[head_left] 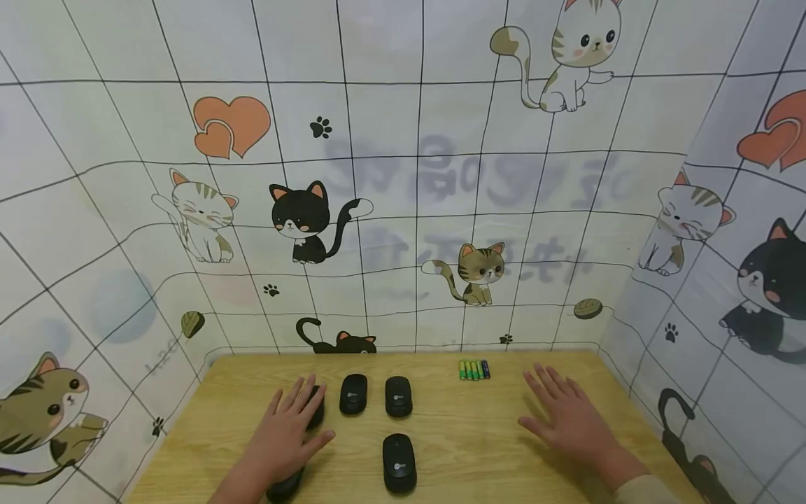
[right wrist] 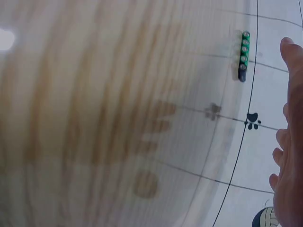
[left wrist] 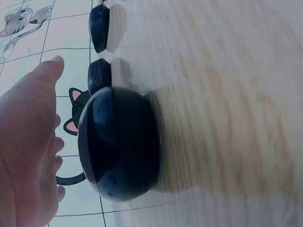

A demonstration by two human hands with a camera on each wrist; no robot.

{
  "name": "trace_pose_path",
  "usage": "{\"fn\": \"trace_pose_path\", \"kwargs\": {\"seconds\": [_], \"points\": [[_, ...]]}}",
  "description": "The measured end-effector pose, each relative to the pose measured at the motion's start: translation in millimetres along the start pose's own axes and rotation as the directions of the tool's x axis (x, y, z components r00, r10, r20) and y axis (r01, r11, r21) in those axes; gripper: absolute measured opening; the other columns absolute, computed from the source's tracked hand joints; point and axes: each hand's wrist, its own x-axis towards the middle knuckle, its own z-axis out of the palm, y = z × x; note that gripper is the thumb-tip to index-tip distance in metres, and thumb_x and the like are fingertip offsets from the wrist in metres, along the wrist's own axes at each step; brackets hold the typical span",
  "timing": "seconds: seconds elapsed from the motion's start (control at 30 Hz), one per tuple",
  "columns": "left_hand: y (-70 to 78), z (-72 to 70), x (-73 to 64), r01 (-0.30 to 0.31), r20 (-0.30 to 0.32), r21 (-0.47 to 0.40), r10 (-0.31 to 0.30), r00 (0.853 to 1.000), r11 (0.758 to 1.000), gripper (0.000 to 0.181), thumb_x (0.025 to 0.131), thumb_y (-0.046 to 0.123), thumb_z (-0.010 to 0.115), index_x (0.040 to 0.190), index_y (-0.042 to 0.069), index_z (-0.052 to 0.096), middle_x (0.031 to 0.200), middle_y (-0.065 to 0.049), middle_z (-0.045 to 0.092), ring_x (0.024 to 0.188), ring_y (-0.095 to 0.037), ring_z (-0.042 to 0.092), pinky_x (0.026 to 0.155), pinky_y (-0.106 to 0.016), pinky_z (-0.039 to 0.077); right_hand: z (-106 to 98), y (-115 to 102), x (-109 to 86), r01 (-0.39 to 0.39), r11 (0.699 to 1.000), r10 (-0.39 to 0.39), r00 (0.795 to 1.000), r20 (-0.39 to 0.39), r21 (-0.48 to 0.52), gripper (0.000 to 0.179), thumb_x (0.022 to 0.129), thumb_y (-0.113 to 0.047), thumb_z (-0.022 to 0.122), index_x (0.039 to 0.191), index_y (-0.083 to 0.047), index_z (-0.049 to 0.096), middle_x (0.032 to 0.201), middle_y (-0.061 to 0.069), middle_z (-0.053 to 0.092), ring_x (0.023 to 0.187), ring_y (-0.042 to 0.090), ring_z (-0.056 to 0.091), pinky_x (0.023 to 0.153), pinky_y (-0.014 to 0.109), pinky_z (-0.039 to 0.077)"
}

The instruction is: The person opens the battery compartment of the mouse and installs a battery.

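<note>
My left hand [head_left: 283, 434] is spread flat over the left side of the wooden table, partly covering a black computer mouse [head_left: 317, 408] near its fingers and another mouse [head_left: 286, 486] by its wrist. In the left wrist view, the hand [left wrist: 28, 142] hovers apart from a large, near mouse [left wrist: 120, 144]. More black mice stand to its right: two at the back, a left one [head_left: 354, 394] and a right one [head_left: 399, 396], and one mouse [head_left: 399, 463] nearer. My right hand [head_left: 569, 423], fingers straight and holding nothing, hovers over the table's right side, nearest a row of batteries [head_left: 474, 369].
The pale wooden table [head_left: 466, 448] meets a white cloth wall [head_left: 390, 294] printed with cats and grid lines along its back. Similar cloth hangs at the left and right sides. The batteries are mostly green, with one dark blue at the right end.
</note>
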Motion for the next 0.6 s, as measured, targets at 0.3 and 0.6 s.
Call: {"fn": "trace_pose_path", "kwargs": {"seconds": [0.3, 0.6], "points": [[12.0, 11.0, 3.0, -0.063, 0.010, -0.027, 0.063, 0.998, 0.998, 0.081, 0.105, 0.058, 0.070, 0.169, 0.013, 0.047, 0.176, -0.016, 0.037, 0.162, -0.039, 0.036, 0.127, -0.071, 0.029, 9.6, -29.0, 1.3, 0.057, 0.995, -0.057, 0.998, -0.001, 0.077, 0.091, 0.100, -0.062, 0.076, 0.169, -0.012, 0.046, 0.172, 0.016, 0.044, 0.156, 0.046, 0.042, 0.120, 0.070, 0.039], [36.6, 21.1, 8.2, -0.103, 0.015, -0.226, 0.109, 0.994, 0.969, 0.069, 0.103, 0.054, 0.075, 0.156, 0.014, 0.059, 0.159, -0.009, 0.056, 0.145, -0.036, 0.054, 0.117, -0.066, 0.046, 20.7, -69.7, 4.7, 0.118, 0.974, -0.121, 0.993, 0.005, 0.192, 0.084, 0.098, -0.059, 0.080, 0.162, -0.011, 0.056, 0.159, 0.010, 0.059, 0.143, 0.037, 0.058, 0.108, 0.065, 0.054]]}}
